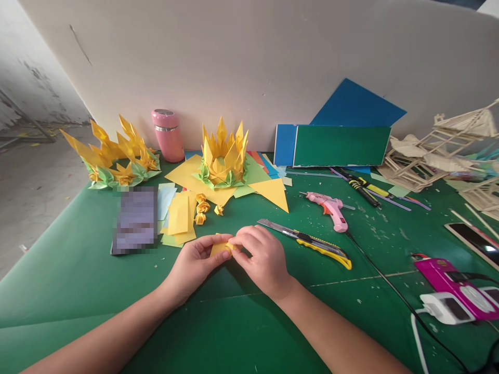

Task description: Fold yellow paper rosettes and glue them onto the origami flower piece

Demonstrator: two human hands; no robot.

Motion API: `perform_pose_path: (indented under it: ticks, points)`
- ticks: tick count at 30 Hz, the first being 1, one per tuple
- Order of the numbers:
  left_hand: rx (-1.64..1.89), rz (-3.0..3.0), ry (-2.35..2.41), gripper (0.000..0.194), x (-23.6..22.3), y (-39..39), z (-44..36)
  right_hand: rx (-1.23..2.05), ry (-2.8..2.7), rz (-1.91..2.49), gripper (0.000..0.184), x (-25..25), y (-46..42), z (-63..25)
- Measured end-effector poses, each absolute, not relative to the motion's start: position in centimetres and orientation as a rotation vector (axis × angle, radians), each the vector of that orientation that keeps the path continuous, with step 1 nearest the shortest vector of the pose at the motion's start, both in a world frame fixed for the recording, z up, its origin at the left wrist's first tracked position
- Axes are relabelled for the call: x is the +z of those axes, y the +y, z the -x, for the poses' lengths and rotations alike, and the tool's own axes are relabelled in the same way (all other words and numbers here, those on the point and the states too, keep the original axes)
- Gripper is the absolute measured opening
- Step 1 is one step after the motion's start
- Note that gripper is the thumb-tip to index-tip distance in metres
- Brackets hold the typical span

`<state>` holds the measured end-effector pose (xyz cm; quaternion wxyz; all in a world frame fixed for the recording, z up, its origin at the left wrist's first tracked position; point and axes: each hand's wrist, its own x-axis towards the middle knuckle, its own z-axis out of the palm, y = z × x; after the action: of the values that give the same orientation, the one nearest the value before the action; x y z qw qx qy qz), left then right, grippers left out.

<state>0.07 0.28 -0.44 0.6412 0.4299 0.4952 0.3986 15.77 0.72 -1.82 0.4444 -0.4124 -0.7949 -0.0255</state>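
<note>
The small yellow paper piece [217, 250] is between both hands, just above the near part of the green bench [78, 291]. The left hand [195, 262] grasps it with the thumb in front and the fingers behind; the right hand [267, 259] pinches its right end. The work in hand looks like shaping or creasing by fingertip. With paper this small, any further crease would seem to call for a steady left grip and light, exact pressure from the right. Which folds it already has is hidden by the fingers.

Beyond the hands lie a cluster of folded yellow paper rosettes [200, 206], one single yellow rosette [219, 210] just beside it, and a stack of yellow paper slips [178, 213] to its left.

The pink cylindrical flask [169, 137] stands upright near the wall, between two yellow-and-green paper crowns [221, 161]. Its lid is on, so its contents cannot be told.
</note>
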Motion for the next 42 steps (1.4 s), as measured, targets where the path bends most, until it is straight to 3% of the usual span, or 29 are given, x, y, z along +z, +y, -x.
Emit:
perform_pose_path:
  ticks: [24,42]
  points:
    - [0.920,-0.848,1.138,0.049,-0.2,0.4,0.3,-0.067,-2.240,0.773,0.021,-1.0,1.5,-17.3]
    - [0.942,-0.820,1.126,0.045,-0.2,0.4,0.4,-0.055,-2.332,0.754,0.025,-0.8,1.7,-17.8]
